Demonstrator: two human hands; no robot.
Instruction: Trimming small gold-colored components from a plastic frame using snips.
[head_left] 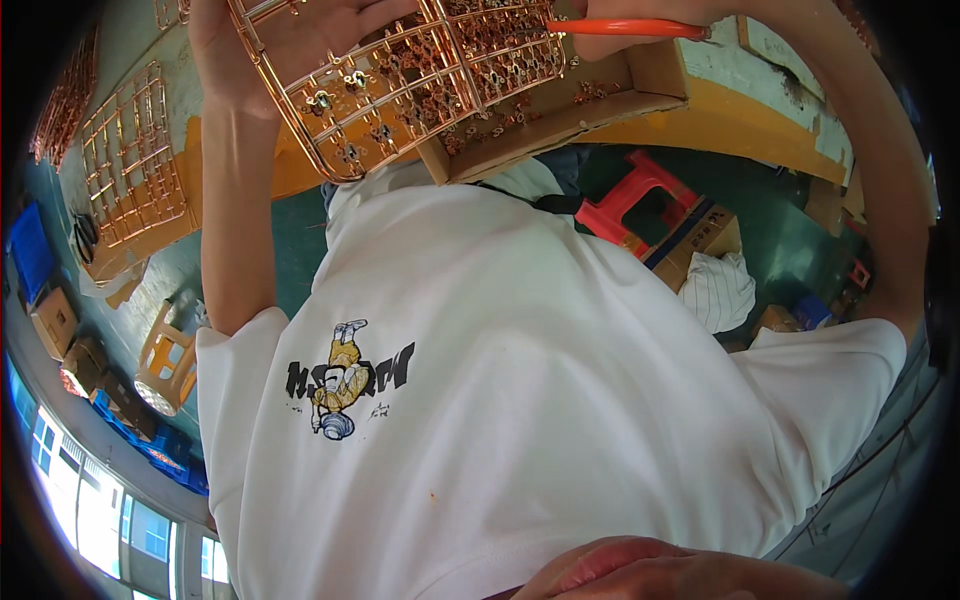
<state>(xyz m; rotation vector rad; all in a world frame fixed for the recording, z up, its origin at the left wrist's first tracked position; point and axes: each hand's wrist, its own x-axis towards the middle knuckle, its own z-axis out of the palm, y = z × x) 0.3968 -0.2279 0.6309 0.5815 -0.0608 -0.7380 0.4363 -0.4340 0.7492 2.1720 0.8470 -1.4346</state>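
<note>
My left hand (290,60) is behind a shiny copper-coloured wire rack (462,62) and holds it up at a tilt. Some of its fingers stretch out along the rack's back; its thumb is out of sight. Many small copper-coloured metal pieces hang in rows on the rack's crossbars. At the rack's right edge, my right hand (640,14) is closed round an orange-handled tool (630,28), perhaps pliers; its jaws cannot be made out. Under the rack, an open cardboard box (640,103) holds loose small copper-coloured pieces (590,92).
Another copper-coloured rack (135,155) lies on the worktable (720,115) to the left, near black-handled scissors (84,238). More racks (68,100) are stacked at the far left. A red plastic stool (640,195), a carton (705,235) and a tan stool (167,360) stand on the floor.
</note>
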